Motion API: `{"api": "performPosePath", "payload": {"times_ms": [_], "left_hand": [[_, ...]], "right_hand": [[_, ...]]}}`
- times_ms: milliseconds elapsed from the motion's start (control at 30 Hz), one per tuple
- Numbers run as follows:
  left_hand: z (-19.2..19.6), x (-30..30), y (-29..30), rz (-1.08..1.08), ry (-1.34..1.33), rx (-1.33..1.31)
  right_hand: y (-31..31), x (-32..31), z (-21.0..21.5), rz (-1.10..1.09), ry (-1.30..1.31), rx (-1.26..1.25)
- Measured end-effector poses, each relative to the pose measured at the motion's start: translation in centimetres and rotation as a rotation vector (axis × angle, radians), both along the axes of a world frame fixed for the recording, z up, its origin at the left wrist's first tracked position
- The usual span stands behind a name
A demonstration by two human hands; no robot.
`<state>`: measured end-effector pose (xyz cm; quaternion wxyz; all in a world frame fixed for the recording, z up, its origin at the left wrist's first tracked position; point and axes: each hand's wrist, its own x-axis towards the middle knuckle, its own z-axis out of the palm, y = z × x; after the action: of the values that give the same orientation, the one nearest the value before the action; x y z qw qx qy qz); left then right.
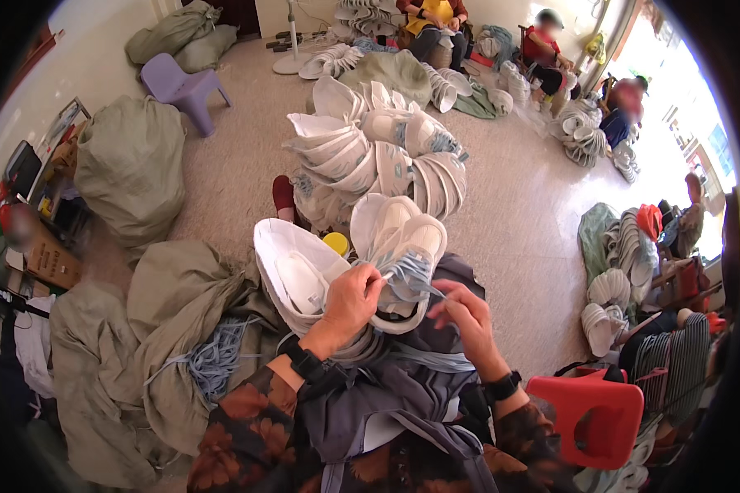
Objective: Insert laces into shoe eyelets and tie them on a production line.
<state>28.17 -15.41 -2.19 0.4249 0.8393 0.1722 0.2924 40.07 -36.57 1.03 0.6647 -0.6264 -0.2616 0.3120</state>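
White shoe uppers (422,238) lie on my lap, partly threaded with light blue shoelaces (409,269). My left hand (352,302) is closed, its fingertips pinching the edge of the upper beside the laces. Just right of it, my right hand (462,319) is closed in a pinch on a stretch of blue shoelace pulled out from the upper. A wide white shoe upper (294,264) sits left of my left hand, its opening facing up. More blue shoelaces (214,357) lie in a loose bundle on a sack to the left.
Ahead on the floor stands a big ring of nested white uppers (370,160). Olive sacks (130,168) and a purple chair (181,89) are at the left, a red plastic stool (596,411) at the lower right. Several people (543,49) sit by piles of uppers at the back and right.
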Motion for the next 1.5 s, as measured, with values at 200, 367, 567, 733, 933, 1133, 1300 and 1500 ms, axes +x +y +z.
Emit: {"api": "performPosePath", "payload": {"times_ms": [200, 367, 567, 733, 933, 1133, 1300, 1500], "left_hand": [[-0.2, 0.0, 0.1, -0.002, 0.016, -0.057], [0.1, -0.1, 0.1, 0.003, 0.017, -0.121], [-0.3, -0.1, -0.1, 0.005, 0.023, -0.018], [0.6, 0.5, 0.0, -0.002, 0.059, -0.182], [1.5, 1.2, 0.1, -0.034, 0.141, 0.003], [2.9, 1.5, 0.4, -0.103, 0.247, 0.006], [1.9, 2.6, 0.8, -0.125, 0.191, 0.105], [3.4, 3.7, 1.2, -0.280, 0.246, -0.332]], "right_hand": [[4.0, -0.7, 2.4, 0.398, 0.417, 0.002], [-3.1, 1.9, -0.5, 0.340, -0.059, -0.407], [-10.5, 3.2, -1.8, 0.192, -0.249, -0.672], [-6.5, 2.5, -2.0, -0.199, -0.564, -0.238], [-0.3, -0.6, -1.5, 0.014, -0.573, -0.286], [0.8, -0.7, -1.6, -0.032, -0.610, -0.351], [1.8, -0.3, -2.8, -0.025, -0.742, -0.346], [2.2, 0.0, -3.5, 0.001, -0.796, -0.376]]}}
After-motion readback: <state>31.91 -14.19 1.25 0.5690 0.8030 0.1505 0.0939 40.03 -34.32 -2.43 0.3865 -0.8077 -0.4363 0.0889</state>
